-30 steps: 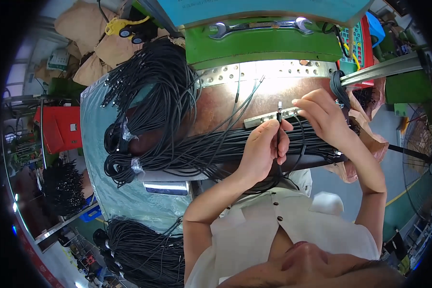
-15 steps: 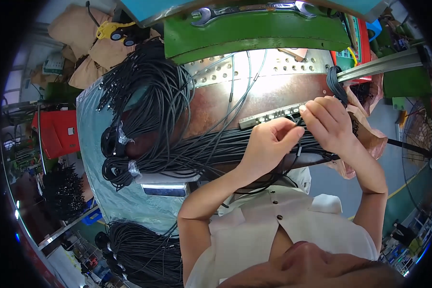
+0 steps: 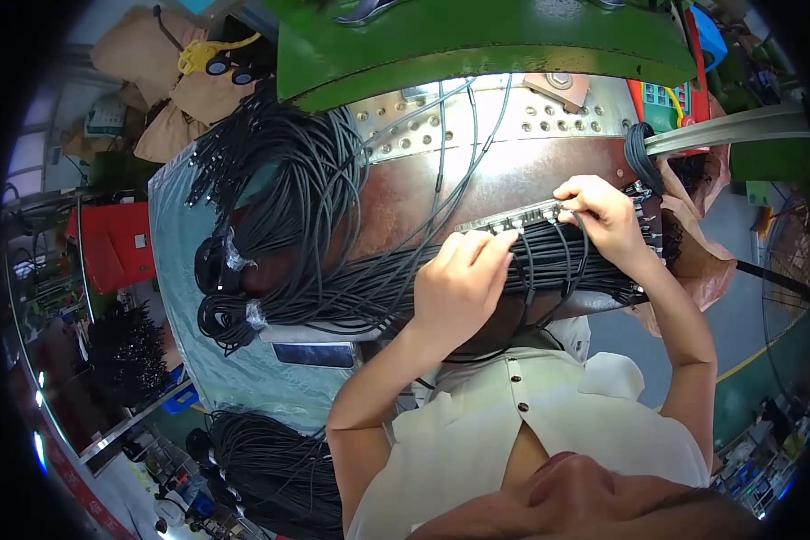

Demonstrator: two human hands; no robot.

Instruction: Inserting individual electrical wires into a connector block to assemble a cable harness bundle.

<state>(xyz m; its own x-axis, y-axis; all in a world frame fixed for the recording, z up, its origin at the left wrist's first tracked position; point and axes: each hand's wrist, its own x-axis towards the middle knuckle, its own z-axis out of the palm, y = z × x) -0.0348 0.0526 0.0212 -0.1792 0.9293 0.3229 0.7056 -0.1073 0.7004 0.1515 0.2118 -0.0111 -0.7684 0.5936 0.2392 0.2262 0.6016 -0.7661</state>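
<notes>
A narrow metal strip with a row of slots (image 3: 538, 214) lies slantwise above the long bundle of black cables (image 3: 387, 281) on the bench. Thumb and fingers of my left hand (image 3: 459, 283) are pressed together at the strip's near edge, on the end of a black cable (image 3: 527, 270); its tip is hidden by the fingers. At the strip's right end, my right hand (image 3: 605, 219) pinches another black cable (image 3: 585, 247). Both cables loop down from the strip toward my body.
A green machine part (image 3: 486, 49) overhangs the brightly lit perforated plate (image 3: 396, 135). Coiled cable bundles (image 3: 292, 171) lie to the left, a phone-like dark slab (image 3: 313, 354) near the bench's front edge. A metal bar (image 3: 729, 129) juts in from the right, with a cable coil on it.
My left hand has moved left along the strip and turned palm down. My right hand has shifted slightly lower, fingers spread less. Cable loops below the strip now show. The green machine part appears larger and closer.
</notes>
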